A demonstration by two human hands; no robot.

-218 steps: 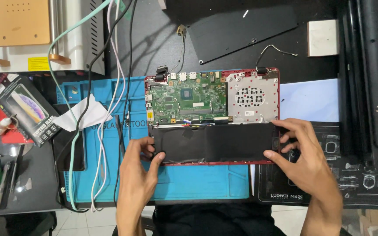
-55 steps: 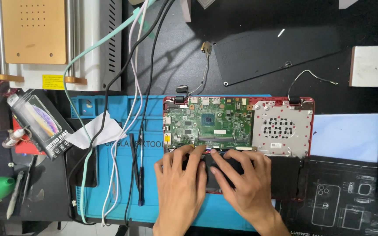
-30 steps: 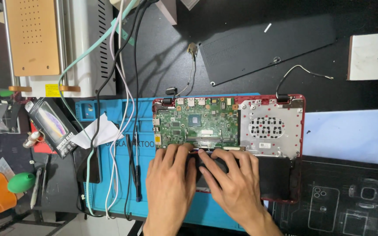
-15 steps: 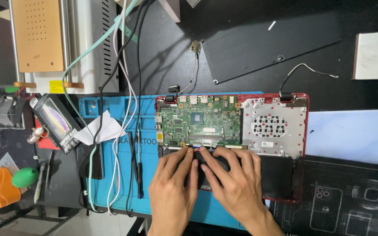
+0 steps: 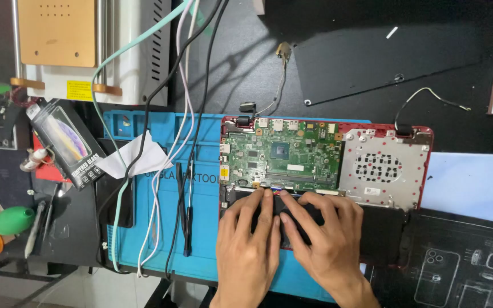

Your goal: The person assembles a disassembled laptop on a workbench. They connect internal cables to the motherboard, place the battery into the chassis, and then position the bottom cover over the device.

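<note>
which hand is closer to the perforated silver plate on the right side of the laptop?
Right. The right hand lies just below the silver plate's lower left corner; the left hand lies further left, under the green board.

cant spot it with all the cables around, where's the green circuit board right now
In the head view the green circuit board sits in the upper left part of the open red laptop shell, left of the perforated metal plate and just above both hands' fingertips.
</note>
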